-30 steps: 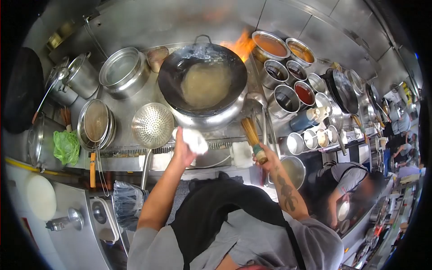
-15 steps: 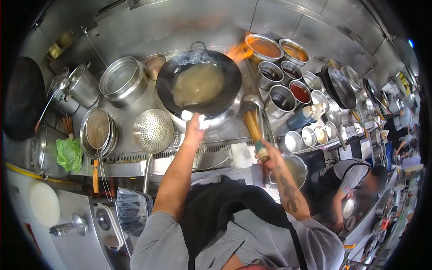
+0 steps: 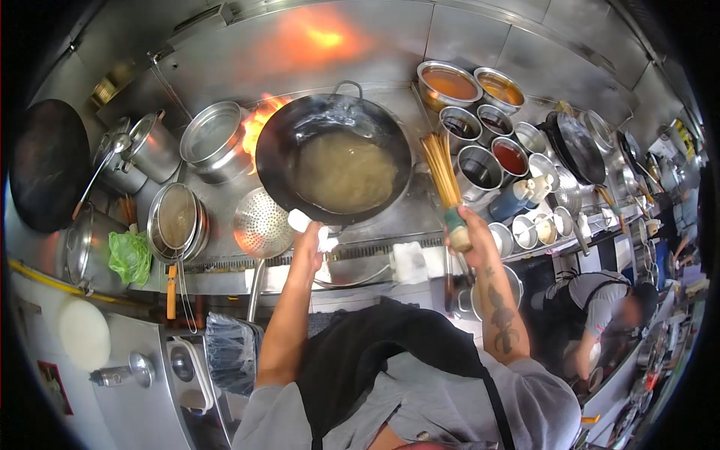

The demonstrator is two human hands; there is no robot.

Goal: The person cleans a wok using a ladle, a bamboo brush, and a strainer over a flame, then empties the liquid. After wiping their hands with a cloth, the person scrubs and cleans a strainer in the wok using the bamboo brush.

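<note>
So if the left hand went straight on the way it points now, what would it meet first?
Beyond the cloth it holds, the left hand would likely meet the near rim of the wok. Whether they already touch is hard to tell from this one view.

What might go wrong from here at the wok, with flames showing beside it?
Spill: the wok holds cloudy liquid, which might slop over if the rim tips.

Burn: the left hand, with its white cloth, is at the near rim; flames rise on the wok's left, so a shift that way could scorch cloth or skin.

Knock: the perforated skimmer lies close to the rim and might get bumped.
</note>
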